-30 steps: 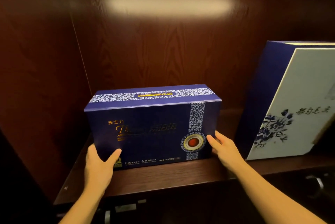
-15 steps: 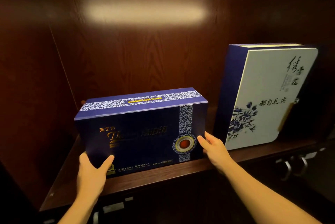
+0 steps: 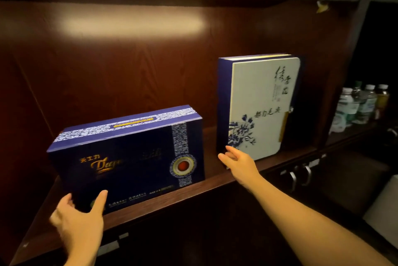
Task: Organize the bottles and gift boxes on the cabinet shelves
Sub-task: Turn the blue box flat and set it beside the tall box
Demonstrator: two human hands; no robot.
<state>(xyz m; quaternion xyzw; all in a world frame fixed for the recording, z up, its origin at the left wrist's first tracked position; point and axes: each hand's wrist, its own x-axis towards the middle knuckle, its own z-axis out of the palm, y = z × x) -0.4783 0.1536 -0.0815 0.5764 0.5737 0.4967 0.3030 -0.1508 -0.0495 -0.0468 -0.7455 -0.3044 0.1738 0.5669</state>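
A dark blue gift box [image 3: 129, 158] lies on its long side on the wooden shelf [image 3: 215, 181], toward the left end, its gold lettering and round red emblem facing out. The left hand [image 3: 79, 220] is at the box's lower left corner, its fingers [image 3: 64, 201] spread wide, the thumb lying against the front face near the bottom edge and the other fingers at the left side; whether they press the box or only sit beside it cannot be told. To the right, well apart from the blue box, a white gift box [image 3: 260, 106] with a blue flower drawing and black brush writing stands upright on the same shelf, its dark blue spine turned left. The right hand [image 3: 239, 160] reaches in between the two boxes, fingers straight and loosely spread, the tips just at the lower left corner of the white box and holding nothing. Farther right, in the next compartment, several plastic bottles [image 3: 361, 104] with white caps stand together. Below the shelf edge, metal door handles [image 3: 300, 175] show on the dark cabinet front.
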